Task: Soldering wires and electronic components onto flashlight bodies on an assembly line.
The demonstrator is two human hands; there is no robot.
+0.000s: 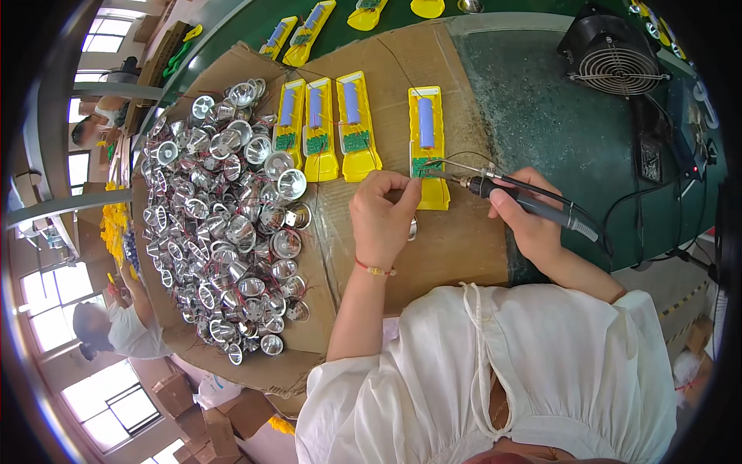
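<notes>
In front of me lies a yellow plastic housing [434,200], holding a purple cylindrical battery [426,124] and a small green circuit board [422,165]. My right hand [532,226] grips a soldering iron [573,222] by its dark handle, with a thin feed tube [516,181] running along it. The iron's tip reaches the circuit board. Beside the board, the thumb and fingers of my left hand [379,220] are pinched together; whatever is between them is too small to make out. A shiny reflector [413,229] shows partly from behind that hand.
A large heap of silver reflectors with wires [239,232] sits left on the cardboard [464,251]. Three similar yellow housings [359,166] lie between heap and workpiece. A black fan [610,58] stands back right, near cables. Another person [131,329] works at far left.
</notes>
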